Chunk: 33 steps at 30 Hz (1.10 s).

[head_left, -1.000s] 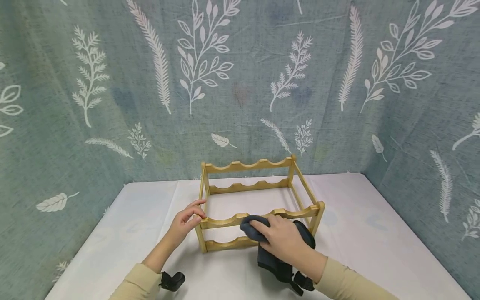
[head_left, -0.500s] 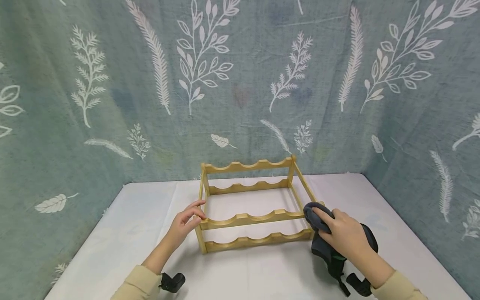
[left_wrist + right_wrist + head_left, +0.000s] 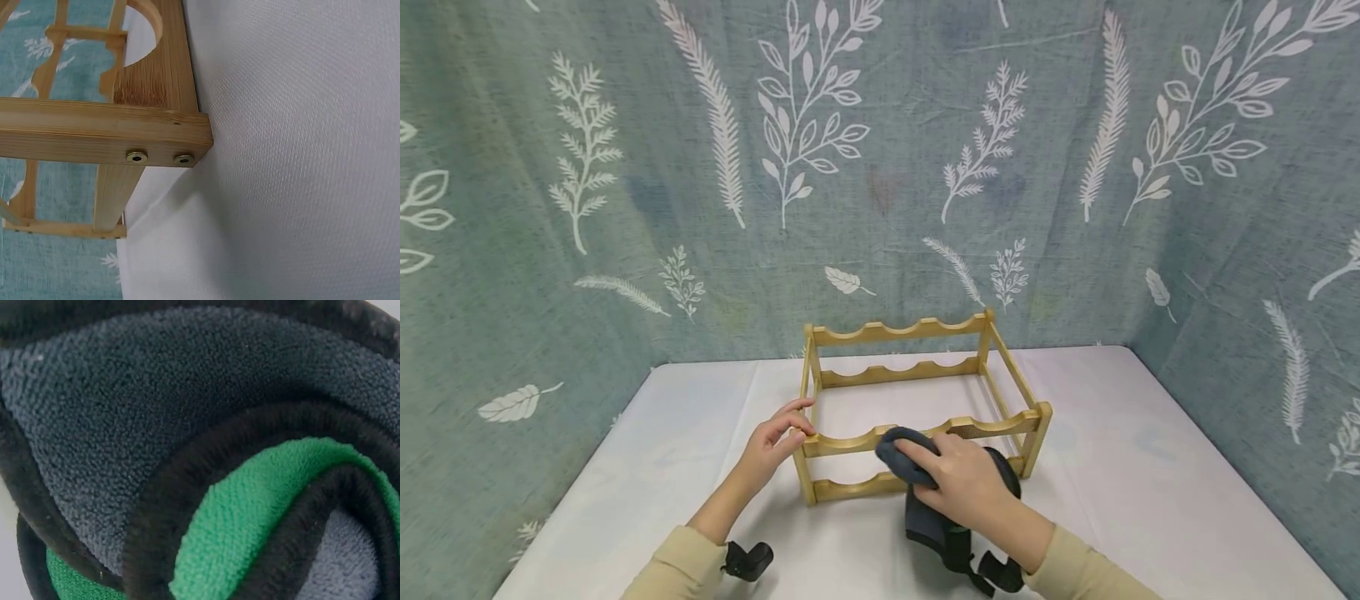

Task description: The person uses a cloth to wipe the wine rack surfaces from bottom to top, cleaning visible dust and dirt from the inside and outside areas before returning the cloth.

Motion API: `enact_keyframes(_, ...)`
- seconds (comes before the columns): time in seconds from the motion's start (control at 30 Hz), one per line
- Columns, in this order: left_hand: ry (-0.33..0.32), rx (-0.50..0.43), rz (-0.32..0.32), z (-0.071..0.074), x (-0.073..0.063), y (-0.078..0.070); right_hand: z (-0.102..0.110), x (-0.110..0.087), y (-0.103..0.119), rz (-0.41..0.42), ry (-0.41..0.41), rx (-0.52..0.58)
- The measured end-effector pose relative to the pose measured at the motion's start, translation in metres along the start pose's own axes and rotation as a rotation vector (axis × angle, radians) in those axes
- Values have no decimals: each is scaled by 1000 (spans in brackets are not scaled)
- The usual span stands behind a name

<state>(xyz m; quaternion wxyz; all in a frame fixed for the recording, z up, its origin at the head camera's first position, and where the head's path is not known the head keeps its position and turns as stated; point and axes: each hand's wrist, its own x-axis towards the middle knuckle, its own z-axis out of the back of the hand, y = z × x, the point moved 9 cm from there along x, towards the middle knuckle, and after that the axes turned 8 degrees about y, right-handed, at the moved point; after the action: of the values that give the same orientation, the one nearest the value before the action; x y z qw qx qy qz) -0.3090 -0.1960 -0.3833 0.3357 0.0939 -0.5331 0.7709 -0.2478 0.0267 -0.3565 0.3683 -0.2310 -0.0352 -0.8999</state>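
Note:
A light wooden bottle rack [image 3: 842, 447] with scalloped rails stands on the white table. My left hand [image 3: 775, 437] holds its front left upper corner, fingers curled over the wood. In the left wrist view, an end post of the rack [image 3: 81, 132] with two bolt heads fills the upper left; the hand itself is out of that view. My right hand [image 3: 966, 479] grips a bunched dark grey cleaning cloth [image 3: 901, 457] against the middle of the upper front rail. Close up in the right wrist view, the cloth [image 3: 156, 394] shows black edging and a green reverse side.
The white tabletop [image 3: 1127, 483] spreads around the rack. Blue-green fabric with white leaf prints [image 3: 895, 167] hangs behind and at both sides. A small black device [image 3: 748, 561] is at the left wrist, another black device [image 3: 1000, 572] at the right.
My right hand went right with the cloth to the rack's front right corner, then back left to the middle of the front rail. The left hand and the rack have stayed in place.

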Motion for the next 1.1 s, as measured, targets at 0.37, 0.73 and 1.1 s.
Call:
enact_keyframes(0.37,9,3,20,-2,2,4,-12,22,19,-60,2,-38)
enact_keyframes(0.73,8,11,18,-1,0,4,5,-42,-62,-258,67,-129)
enact_keyframes(1.1,5,13,36,-1,1,3,12,-75,-111,-392,90,-124)
